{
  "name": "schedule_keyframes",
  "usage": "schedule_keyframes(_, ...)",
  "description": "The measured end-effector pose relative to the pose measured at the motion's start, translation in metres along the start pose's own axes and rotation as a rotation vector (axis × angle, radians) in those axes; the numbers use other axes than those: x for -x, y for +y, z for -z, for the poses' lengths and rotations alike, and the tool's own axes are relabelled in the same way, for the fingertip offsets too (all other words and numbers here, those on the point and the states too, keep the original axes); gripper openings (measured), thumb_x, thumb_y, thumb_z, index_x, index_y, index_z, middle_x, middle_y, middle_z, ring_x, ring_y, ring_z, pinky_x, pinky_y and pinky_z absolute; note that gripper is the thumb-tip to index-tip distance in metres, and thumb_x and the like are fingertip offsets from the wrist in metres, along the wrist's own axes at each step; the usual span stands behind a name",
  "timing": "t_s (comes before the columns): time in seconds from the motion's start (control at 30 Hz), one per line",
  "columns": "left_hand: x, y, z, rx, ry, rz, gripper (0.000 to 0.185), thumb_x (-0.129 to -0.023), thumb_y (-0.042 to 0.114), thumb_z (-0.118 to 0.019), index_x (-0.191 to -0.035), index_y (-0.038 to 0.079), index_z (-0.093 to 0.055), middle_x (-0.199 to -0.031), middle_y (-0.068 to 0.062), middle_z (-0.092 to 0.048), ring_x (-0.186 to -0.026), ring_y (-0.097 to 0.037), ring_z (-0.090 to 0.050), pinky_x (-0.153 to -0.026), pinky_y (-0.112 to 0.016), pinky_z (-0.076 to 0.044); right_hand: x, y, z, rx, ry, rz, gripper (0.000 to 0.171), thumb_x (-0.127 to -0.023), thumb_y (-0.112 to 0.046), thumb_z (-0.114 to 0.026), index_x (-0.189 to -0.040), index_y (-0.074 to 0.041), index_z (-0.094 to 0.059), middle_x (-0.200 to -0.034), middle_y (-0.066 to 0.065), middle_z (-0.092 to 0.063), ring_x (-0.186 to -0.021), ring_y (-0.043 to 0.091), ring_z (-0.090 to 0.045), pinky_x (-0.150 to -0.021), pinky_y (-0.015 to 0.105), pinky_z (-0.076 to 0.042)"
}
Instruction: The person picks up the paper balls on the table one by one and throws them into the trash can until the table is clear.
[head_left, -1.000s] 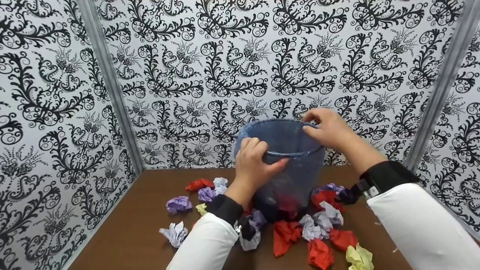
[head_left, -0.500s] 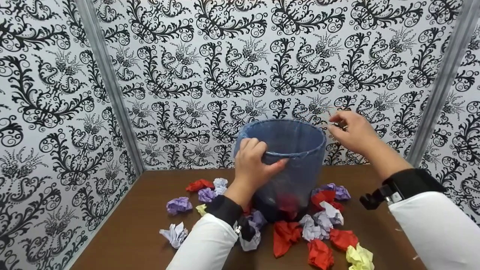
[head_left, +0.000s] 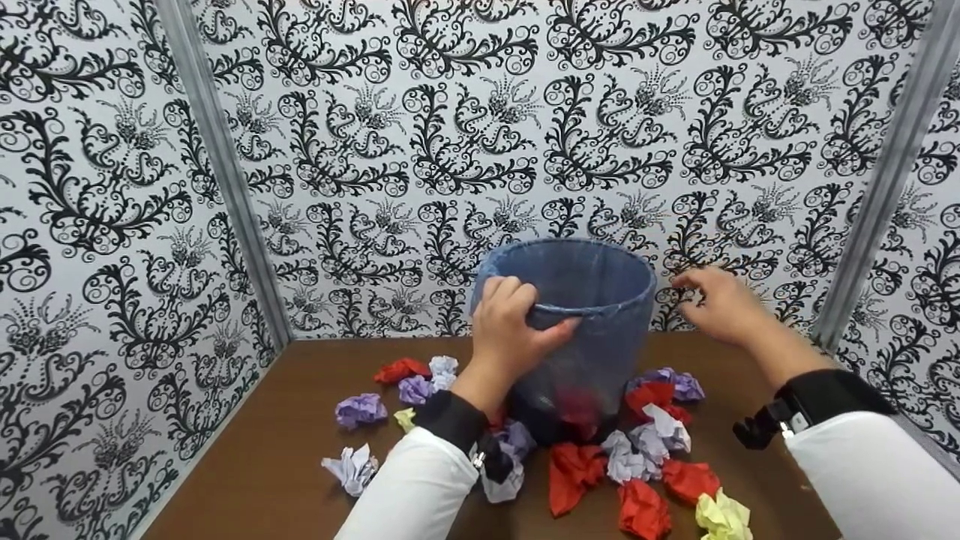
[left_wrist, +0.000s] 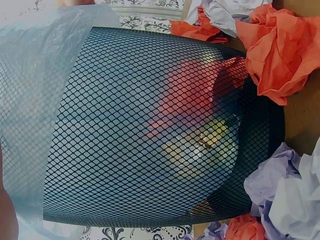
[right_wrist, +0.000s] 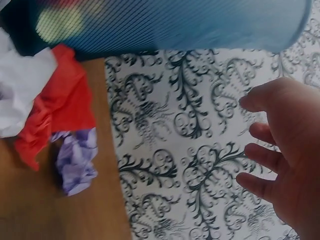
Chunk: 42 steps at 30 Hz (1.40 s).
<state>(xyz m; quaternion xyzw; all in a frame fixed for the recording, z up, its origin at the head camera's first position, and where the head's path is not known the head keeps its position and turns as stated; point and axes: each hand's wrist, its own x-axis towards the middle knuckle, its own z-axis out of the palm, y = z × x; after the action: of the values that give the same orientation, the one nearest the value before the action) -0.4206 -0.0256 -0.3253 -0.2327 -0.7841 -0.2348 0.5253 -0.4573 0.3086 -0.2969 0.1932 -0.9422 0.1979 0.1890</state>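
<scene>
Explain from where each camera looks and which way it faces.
Head: head-worn, facing forward and down at the bin; left grip, right grip, sleeves show.
Left wrist: worn there, facing the bin's side; skin shows at edges.
Right wrist: worn there, facing wall and table; right grip shows.
Both wrist views share bin and papers.

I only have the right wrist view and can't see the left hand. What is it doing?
Observer: In the head view, the left hand grips the front-left rim of the bin.
Operator: What lies furthest to the front right, outside my picture?
Observer: A crumpled yellow paper, partly cut off by the bottom edge of the head view.
Operator: And to the bin's left, toward the back?
Observer: A crumpled red paper, on the table.
</scene>
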Motion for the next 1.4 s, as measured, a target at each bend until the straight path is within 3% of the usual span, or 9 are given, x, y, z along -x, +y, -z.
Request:
schedule_keyframes(0.2, 0.001, 0.001, -0.001, 0.0, 0.005, 0.005, 0.058, -0.072, 0.071, -0.065, -0.069, 0.018, -0.044, -0.076, 0.005, -0.042, -0.088, -0.015, -0.044, -0.062, -0.03, -0.042, 0.007, 0.02, -0.024, 0.006, -0.067, 0.045, 0.046, -0.082, -0.01, -0.067, -0.127, -0.003, -0.056, -0.128, 0.027, -0.053, -0.117, 0.047, -0.049, -0.096, 0.064, -0.039)
schedule_keyframes(0.43, 0.001, 0.003, -0.001, -0.012, 0.02, -0.003, 0.058, -0.071, 0.07, -0.067, -0.068, 0.017, -0.043, -0.075, 0.004, -0.04, -0.086, -0.016, -0.044, -0.059, -0.029, -0.04, 0.018, 0.037, -0.051, 0.05, -0.107, 0.082, 0.055, -0.071, -0.006, -0.075, -0.122, 0.002, -0.058, -0.116, 0.028, -0.058, -0.106, 0.046, -0.054, -0.09, 0.062, -0.043)
schedule_keyframes(0.6, 0.0, 0.002, 0.0, -0.012, 0.017, -0.009, 0.058, -0.071, 0.07, -0.067, -0.069, 0.017, -0.043, -0.076, 0.004, -0.041, -0.086, -0.015, -0.044, -0.062, -0.029, -0.041, 0.025, 0.042, -0.065, 0.072, -0.219, 0.017, 0.067, -0.069, -0.009, -0.077, -0.131, 0.002, -0.053, -0.123, 0.033, -0.052, -0.11, 0.052, -0.051, -0.091, 0.062, -0.043)
schedule_keyframes(0.8, -0.003, 0.002, 0.001, -0.014, 0.023, -0.017, 0.059, -0.072, 0.071, -0.066, -0.069, 0.017, -0.043, -0.076, 0.004, -0.041, -0.085, -0.015, -0.044, -0.061, -0.029, -0.039, 0.03, 0.043, -0.077, 0.136, -0.283, -0.007, 0.066, -0.074, -0.012, -0.073, -0.136, -0.003, -0.051, -0.134, 0.035, -0.044, -0.117, 0.06, -0.044, -0.095, 0.067, -0.038)
schedule_keyframes(1.07, -0.002, 0.001, 0.0, -0.008, 0.023, -0.014, 0.058, -0.071, 0.071, -0.066, -0.069, 0.017, -0.044, -0.076, 0.005, -0.041, -0.085, -0.015, -0.044, -0.061, -0.029, -0.039, 0.034, 0.041, -0.085, 0.096, -0.351, -0.059, 0.08, -0.064, -0.006, -0.077, -0.138, -0.006, -0.049, -0.141, 0.034, -0.038, -0.122, 0.06, -0.04, -0.098, 0.067, -0.035)
schedule_keyframes(1.23, -0.002, 0.001, 0.0, -0.02, 0.024, -0.01, 0.058, -0.071, 0.071, -0.066, -0.069, 0.017, -0.044, -0.076, 0.004, -0.041, -0.085, -0.015, -0.044, -0.061, -0.029, -0.04, 0.035, 0.038, -0.088, 0.1, -0.359, -0.023, 0.076, -0.063, -0.005, -0.077, -0.135, -0.004, -0.052, -0.135, 0.033, -0.046, -0.118, 0.057, -0.046, -0.096, 0.065, -0.039)
schedule_keyframes(1.4, -0.001, 0.001, 0.0, -0.038, 0.027, -0.012, 0.058, -0.071, 0.069, -0.066, -0.068, 0.016, -0.044, -0.075, 0.003, -0.041, -0.086, -0.017, -0.045, -0.062, -0.029, -0.042, 0.036, 0.038, -0.093, 0.069, -0.377, 0.046, 0.055, -0.072, -0.009, -0.073, -0.124, 0.001, -0.059, -0.117, 0.025, -0.061, -0.108, 0.045, -0.058, -0.093, 0.057, -0.045)
